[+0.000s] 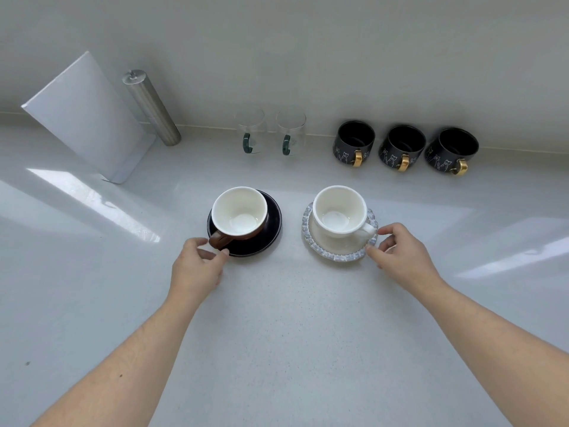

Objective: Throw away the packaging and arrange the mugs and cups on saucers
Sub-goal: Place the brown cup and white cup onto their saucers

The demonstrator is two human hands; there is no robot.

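A brown cup (240,214) with a white inside stands on a dark saucer (271,232) left of centre. My left hand (197,266) is at its handle, thumb and forefinger pinched loosely around it and touching the saucer's rim. A white cup (338,211) stands on a ruffled pale saucer (335,252) to the right. My right hand (400,257) has its forefinger at that cup's handle and its thumb on the saucer's rim. Two clear glass mugs (251,131) (291,134) and three black mugs with gold handles (354,143) (401,147) (451,151) line the back wall.
A white board (89,118) leans against the back wall at the left, with a steel cylinder (151,107) beside it. The white counter (277,334) stretches toward me between my forearms.
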